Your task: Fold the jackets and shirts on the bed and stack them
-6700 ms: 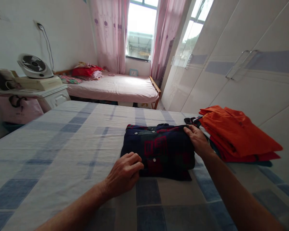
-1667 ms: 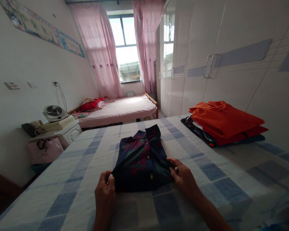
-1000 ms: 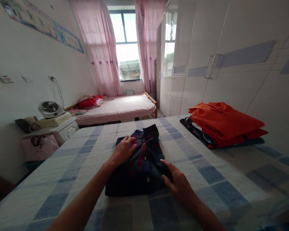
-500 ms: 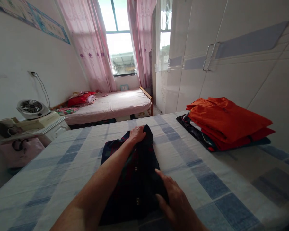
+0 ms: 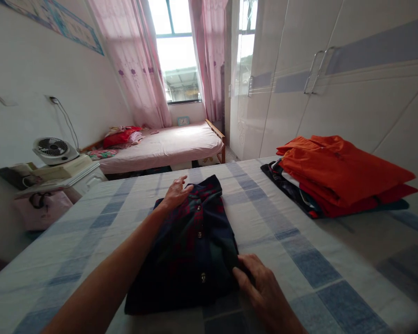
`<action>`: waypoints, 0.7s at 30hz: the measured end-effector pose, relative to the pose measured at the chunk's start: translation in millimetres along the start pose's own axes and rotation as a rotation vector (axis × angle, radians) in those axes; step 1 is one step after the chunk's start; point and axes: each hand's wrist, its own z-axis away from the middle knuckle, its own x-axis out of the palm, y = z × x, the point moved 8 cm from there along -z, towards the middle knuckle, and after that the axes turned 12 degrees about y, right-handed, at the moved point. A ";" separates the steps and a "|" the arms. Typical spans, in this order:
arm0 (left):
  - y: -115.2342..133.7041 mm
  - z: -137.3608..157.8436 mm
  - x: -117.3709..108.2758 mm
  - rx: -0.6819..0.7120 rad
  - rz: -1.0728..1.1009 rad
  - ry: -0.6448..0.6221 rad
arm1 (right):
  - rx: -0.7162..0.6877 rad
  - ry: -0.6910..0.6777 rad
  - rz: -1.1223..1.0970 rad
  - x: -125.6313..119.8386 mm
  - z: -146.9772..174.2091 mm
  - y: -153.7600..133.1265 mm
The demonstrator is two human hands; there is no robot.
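Observation:
A dark plaid shirt [image 5: 191, 250] with a collar and a buttoned placket lies folded, front side up, on the checked bed. My left hand [image 5: 177, 191] is at its upper left shoulder beside the collar, fingers stretched out and holding nothing. At the lower right edge of the shirt, my right hand [image 5: 261, 285] has its thumb and curled fingers closed about the fabric edge. The sleeves are hidden from view.
A stack of folded clothes [image 5: 344, 171], orange on top, rests on the bed [image 5: 264, 218] to the right, near the white wardrobe [image 5: 299, 116]. A fan [image 5: 54, 149] stands on a cabinet at left. Beyond is a smaller pink bed [image 5: 174, 146].
My left hand has moved left from the collar to the shoulder, its fingers lifting. My right hand's thumb and fingers have drawn closer together at the shirt's edge. The view has shifted slightly.

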 end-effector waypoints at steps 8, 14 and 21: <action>-53.2 151.7 -113.1 -0.136 -0.348 -0.041 | 0.089 -0.084 -0.006 -0.3 -8.1 -2.6; -45.7 193.0 -102.5 -0.213 -0.219 -0.159 | 0.057 -0.242 0.067 11.3 -32.9 -18.8; -52.5 194.9 -118.6 -0.445 0.515 0.156 | 0.135 -0.160 -0.346 16.1 -49.6 -38.8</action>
